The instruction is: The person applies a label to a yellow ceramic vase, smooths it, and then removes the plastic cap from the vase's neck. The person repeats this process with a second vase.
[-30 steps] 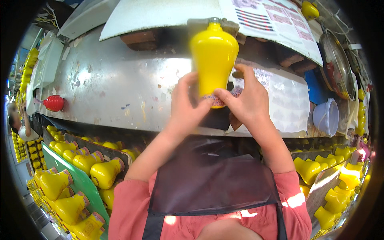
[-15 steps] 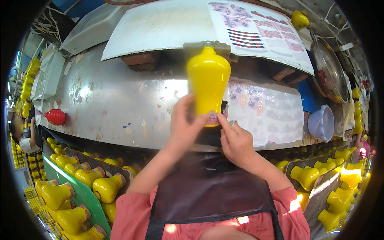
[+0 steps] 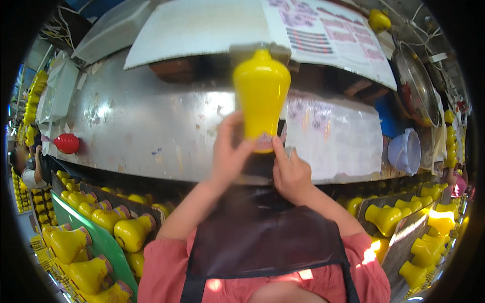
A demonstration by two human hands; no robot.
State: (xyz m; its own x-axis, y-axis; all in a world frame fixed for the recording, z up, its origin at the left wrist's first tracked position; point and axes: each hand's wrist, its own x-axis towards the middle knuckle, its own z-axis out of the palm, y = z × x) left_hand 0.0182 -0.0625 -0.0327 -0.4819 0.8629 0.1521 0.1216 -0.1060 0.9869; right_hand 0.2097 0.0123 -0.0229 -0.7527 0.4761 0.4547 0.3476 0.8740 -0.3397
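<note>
- Bright daylight; sun patches fall on the red sleeves point(image 3: 166, 272) and black apron point(image 3: 268, 237).
- White glare sits on the curved metal panel point(image 3: 151, 126) and a soft sheen on the yellow bottle point(image 3: 261, 96).
- Fisheye bends straight edges; a black ring frames the round picture.
- Centre sharp; rim bottles point(image 3: 429, 252) blown out.
</note>
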